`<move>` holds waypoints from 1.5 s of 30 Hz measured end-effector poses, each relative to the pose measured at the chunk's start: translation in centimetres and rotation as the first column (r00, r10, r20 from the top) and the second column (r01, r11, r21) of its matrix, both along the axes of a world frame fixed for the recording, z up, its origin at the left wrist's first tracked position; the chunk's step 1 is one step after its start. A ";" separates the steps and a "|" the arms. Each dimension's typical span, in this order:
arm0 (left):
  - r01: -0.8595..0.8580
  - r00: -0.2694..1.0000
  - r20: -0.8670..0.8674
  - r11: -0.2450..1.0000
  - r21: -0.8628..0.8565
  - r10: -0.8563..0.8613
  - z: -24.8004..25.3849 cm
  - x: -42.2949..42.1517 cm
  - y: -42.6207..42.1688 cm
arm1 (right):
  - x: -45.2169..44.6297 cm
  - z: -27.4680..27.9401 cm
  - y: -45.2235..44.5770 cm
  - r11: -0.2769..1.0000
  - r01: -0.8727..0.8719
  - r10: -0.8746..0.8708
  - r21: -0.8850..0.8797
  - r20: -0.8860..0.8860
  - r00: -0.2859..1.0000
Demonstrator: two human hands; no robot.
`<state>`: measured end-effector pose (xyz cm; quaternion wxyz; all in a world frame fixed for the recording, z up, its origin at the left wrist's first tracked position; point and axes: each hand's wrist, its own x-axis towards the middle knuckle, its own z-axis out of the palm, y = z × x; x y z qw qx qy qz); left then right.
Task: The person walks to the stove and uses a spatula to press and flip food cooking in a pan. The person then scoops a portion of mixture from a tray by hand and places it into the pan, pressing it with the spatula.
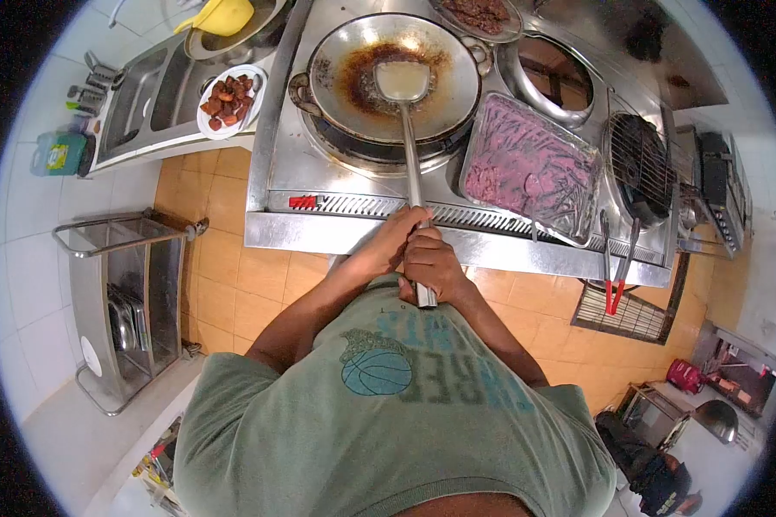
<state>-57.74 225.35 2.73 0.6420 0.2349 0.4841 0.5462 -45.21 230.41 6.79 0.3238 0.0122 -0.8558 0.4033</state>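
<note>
The left hand (399,234) and right hand (434,262) are together, clamped on the handle (411,159) of the spatula. Its blade (403,81) is positioned inside the wok (336,82) on the stove (280,164).

Around 11 o'clock, a yellow plastic vessel (224,15) sits over a metal basin (252,45). At 10 o'clock are steel sinks (138,99), with a green-labelled jug (58,154) beside their outer end. A steel trolley (89,289) stands at 9 o'clock, metal trays (125,320) inside. A wire grill rack (642,159) lies at 2 o'clock, a floor grate (612,315) at 3. Toward 4 o'clock, a red object (685,375) too small to identify is near another person (655,474) in dark clothing.
</note>
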 end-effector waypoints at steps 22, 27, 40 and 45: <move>0.036 0.989 0.146 0.977 -0.211 -0.005 2.2 -0.3 0.6 | -0.1 0.3 0.4 0.998 0.030 -0.027 0.055 -0.053 0.998; 0.010 1.000 0.027 0.990 -0.144 -0.006 1.6 -0.1 0.4 | -0.2 -0.1 0.3 0.999 0.023 -0.020 0.034 -0.076 0.997; -0.047 0.993 0.101 0.981 -0.186 0.067 2.5 0.5 0.9 | -0.3 0.1 0.4 0.999 0.017 -0.013 0.045 -0.100 0.995; -0.075 0.975 0.192 0.978 -0.192 0.113 2.5 0.6 1.0 | -0.4 0.1 0.4 0.998 0.039 -0.034 0.043 -0.111 0.993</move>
